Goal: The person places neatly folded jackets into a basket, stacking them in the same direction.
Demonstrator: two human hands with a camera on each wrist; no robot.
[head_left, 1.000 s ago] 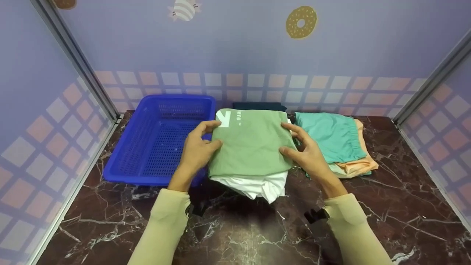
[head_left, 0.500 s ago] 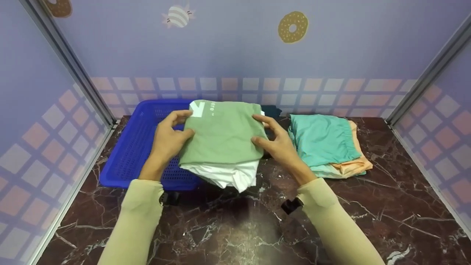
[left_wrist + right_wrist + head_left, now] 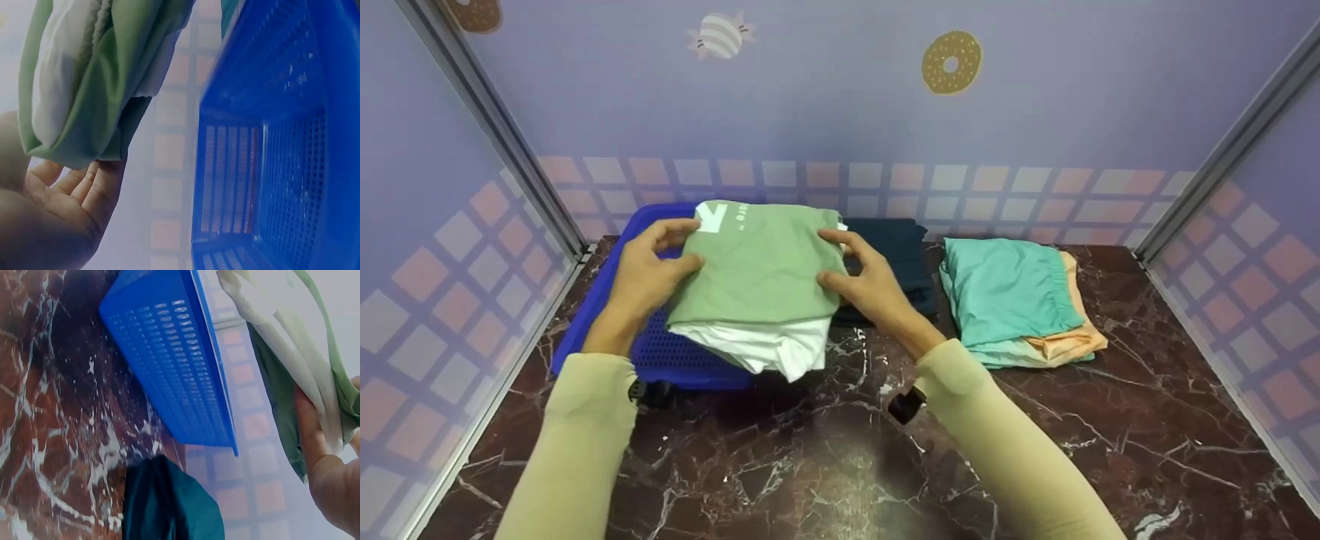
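We are holding the folded green-and-white clothes above the blue basket, our left hand pinching their nine o'clock edge and our right hand their three o'clock edge, while dark cloth is lying beyond at three o'clock.

Much of the blue basket hidden behind the folded green garment, head view.

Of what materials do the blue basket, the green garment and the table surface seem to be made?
Blue basket: probably moulded plastic, smooth and slightly shiny, with regular slots.
Green garment: matt, soft fabric, perhaps cotton, judging by its gentle folds.
Table surface: glossy, marble-like, with pale veins and reflected light; stone or imitation, I cannot tell.
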